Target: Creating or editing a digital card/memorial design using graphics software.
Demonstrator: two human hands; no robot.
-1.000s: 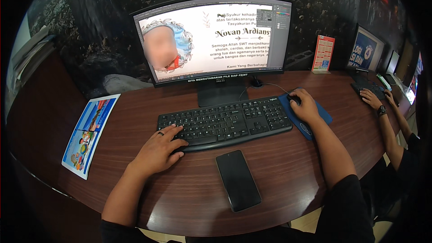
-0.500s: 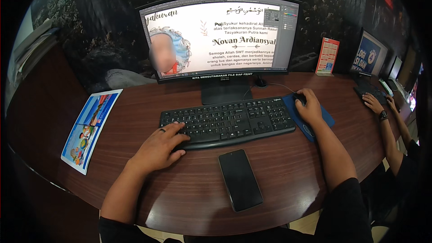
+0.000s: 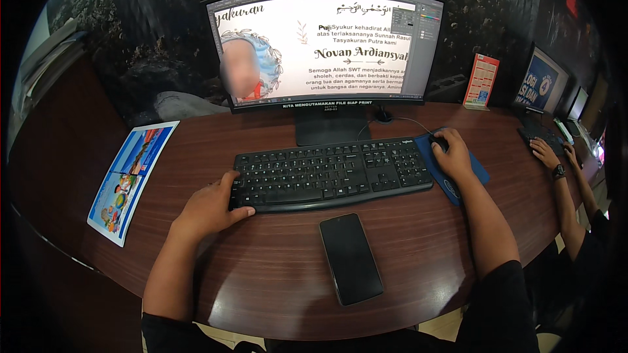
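A black keyboard [image 3: 330,173] lies across the middle of the desk. At its left end is my left hand [image 3: 208,206], its fingers along the keyboard's left edge and its thumb stretched out by the front left corner. The hand looks open, though the far fingertips are partly hidden. My right hand [image 3: 454,155] is closed over a black computer mouse [image 3: 439,144], mostly covered by the fingers, on a blue mouse pad [image 3: 476,168]. Behind the keyboard a curved monitor [image 3: 320,49] displays a document with text and a picture of a baby.
A dark phone [image 3: 350,258] lies in front of the keyboard. Printed sheets [image 3: 133,180] rest at the left, and a red desk calendar [image 3: 481,82] stands at the back right. Further right, another person's hands [image 3: 544,152] are at a second keyboard [image 3: 531,134] and screen [image 3: 543,82].
My left hand has slid left, off the keys to the keyboard's left edge. My right hand stays on the mouse. The whole view has shifted slightly.
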